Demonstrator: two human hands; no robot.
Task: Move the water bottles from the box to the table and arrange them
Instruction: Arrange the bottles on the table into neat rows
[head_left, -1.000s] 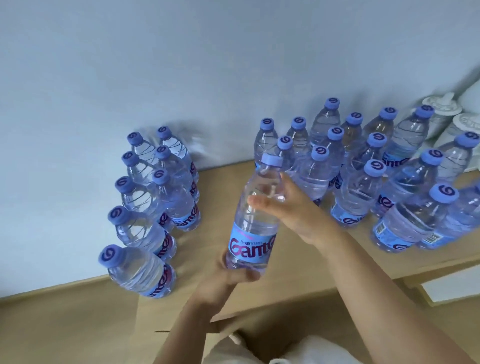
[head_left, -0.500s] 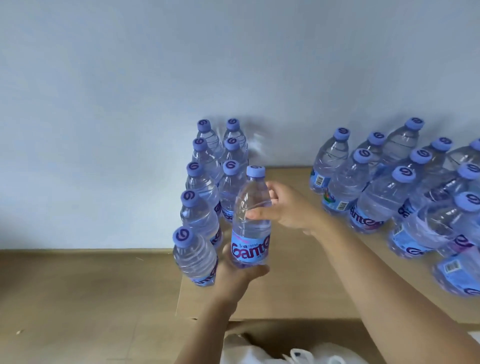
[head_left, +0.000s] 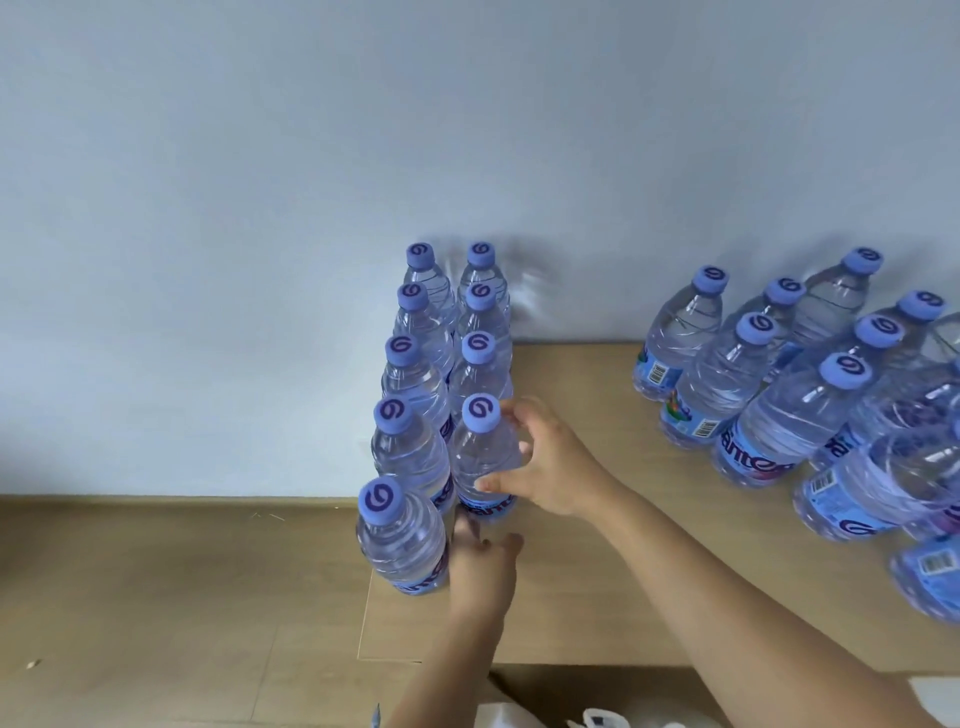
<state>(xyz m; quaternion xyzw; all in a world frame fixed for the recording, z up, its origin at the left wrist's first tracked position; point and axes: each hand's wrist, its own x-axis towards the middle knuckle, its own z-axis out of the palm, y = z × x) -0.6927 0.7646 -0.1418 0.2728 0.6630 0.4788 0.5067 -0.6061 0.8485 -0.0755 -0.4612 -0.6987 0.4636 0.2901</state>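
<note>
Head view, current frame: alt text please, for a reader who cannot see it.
Two hands set a blue-capped water bottle into the right-hand of two rows at the left end of a wooden table against a pale wall: the right hand grips its side, the left hand is at its base. A looser cluster of bottles stands to the right.

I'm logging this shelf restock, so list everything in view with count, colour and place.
Left bottle group: nine, clear with blue caps, two rows at the table's left edge.
Held bottle: one, front of the right row.
Right bottle cluster: at least ten, cut off by the frame.
Table: one, light wood.
Wall: pale blue-grey.
Floor: wood-toned.
Left hand: below the held bottle's base.
Right hand: fingers round the held bottle.
</note>
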